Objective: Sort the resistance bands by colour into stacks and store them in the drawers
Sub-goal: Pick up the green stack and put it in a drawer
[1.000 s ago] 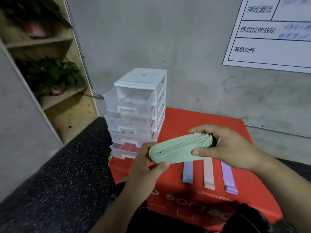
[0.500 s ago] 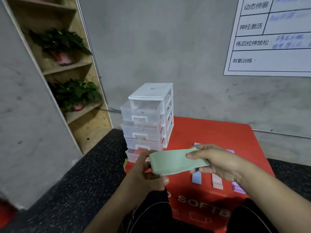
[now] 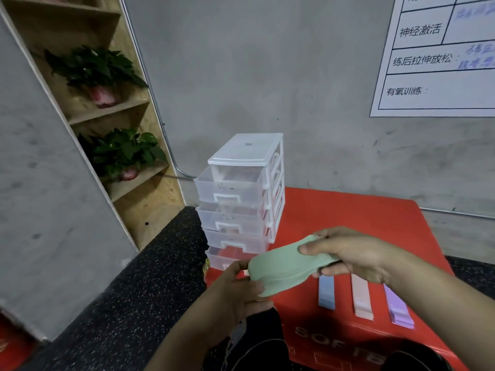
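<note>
Both grips are closed on the pale green stack of flat rubber bands, left hand and right hand pinching one end each in front of the clear plastic drawer tower, seemingly to keep it neat for storing.

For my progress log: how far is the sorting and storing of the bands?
Sorting looks done: blue stack, pink stack and purple stack lie on the red box. In hand: left hand and right hand hold the green stack before the drawer unit. Left: storing; no bands show in the drawers.
</note>
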